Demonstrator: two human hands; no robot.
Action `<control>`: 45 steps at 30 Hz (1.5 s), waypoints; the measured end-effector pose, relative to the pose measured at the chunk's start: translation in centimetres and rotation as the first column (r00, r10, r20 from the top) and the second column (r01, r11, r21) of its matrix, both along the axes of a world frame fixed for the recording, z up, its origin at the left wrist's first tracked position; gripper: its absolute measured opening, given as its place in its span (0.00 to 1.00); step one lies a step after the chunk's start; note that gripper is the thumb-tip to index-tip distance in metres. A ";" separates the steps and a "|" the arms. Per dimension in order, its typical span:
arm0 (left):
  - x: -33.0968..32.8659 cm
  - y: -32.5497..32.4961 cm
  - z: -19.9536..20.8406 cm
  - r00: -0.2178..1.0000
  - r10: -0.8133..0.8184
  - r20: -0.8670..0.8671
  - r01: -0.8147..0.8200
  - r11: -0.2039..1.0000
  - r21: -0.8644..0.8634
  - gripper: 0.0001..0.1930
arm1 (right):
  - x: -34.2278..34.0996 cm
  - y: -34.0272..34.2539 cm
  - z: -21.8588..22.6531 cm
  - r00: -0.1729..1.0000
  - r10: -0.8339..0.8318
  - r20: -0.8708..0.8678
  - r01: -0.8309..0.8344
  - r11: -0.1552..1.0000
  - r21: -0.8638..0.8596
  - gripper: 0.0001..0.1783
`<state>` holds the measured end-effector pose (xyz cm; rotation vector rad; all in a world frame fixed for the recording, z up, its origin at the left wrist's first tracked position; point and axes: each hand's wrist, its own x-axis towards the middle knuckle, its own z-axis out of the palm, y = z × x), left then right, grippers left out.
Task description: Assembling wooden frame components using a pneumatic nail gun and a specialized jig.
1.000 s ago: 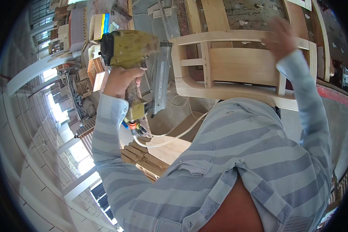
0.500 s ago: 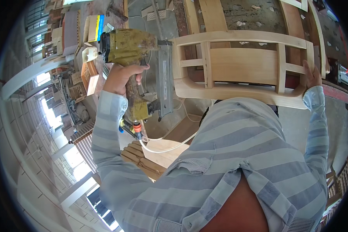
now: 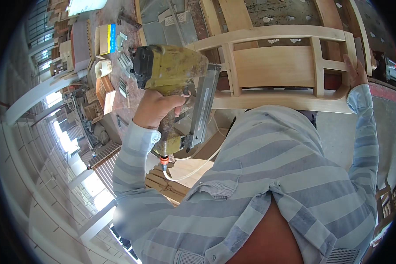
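Note:
My left hand (image 3: pixel 159 108) is wrapped round the handle of a worn yellow nail gun (image 3: pixel 176 68). Its long grey magazine (image 3: pixel 205 108) slants across the left end of a pale wooden frame (image 3: pixel 277 99), hiding that corner. Whether the gun's nose touches the wood I cannot tell. The frame has a curved top rail, upright slats and a broad middle panel (image 3: pixel 273 66). At its right end, my right hand (image 3: pixel 355 72) grips the side post, fingers over the wood. A pale air hose (image 3: pixel 193 174) runs from the orange fitting (image 3: pixel 164 160) under the gun's handle.
More wooden frame pieces (image 3: pixel 235 15) lie beyond on the worktable. To the left are a yellow and blue box (image 3: pixel 105 39), nail strips (image 3: pixel 124 87) and a small wooden box (image 3: pixel 106 94). Another tool (image 3: pixel 394 72) sits at far right. Shaped boards (image 3: pixel 163 182) are stacked low at left.
The nail gun in my left hand has moved right and tilted, now overlapping the frame's left end. The frame sits slightly higher in view. My right hand keeps its hold on the post.

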<state>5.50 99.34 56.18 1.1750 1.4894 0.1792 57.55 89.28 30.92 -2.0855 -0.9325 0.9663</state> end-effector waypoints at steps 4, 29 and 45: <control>-0.7 -0.9 -0.7 0.997 0.070 0.033 -0.070 0.998 0.003 0.11 | 0.2 -0.3 -0.4 1.000 -0.012 0.006 0.012 1.000 0.016 0.31; 0.9 -1.9 1.7 0.784 -0.425 -0.452 0.337 0.904 -0.264 0.07 | -1.0 0.0 0.1 0.992 -0.025 0.121 0.021 0.999 0.033 0.34; 2.4 1.6 -1.8 0.756 -0.554 -0.348 0.654 0.612 0.445 0.21 | -1.7 0.2 1.4 0.997 -0.057 0.054 0.056 0.998 0.018 0.33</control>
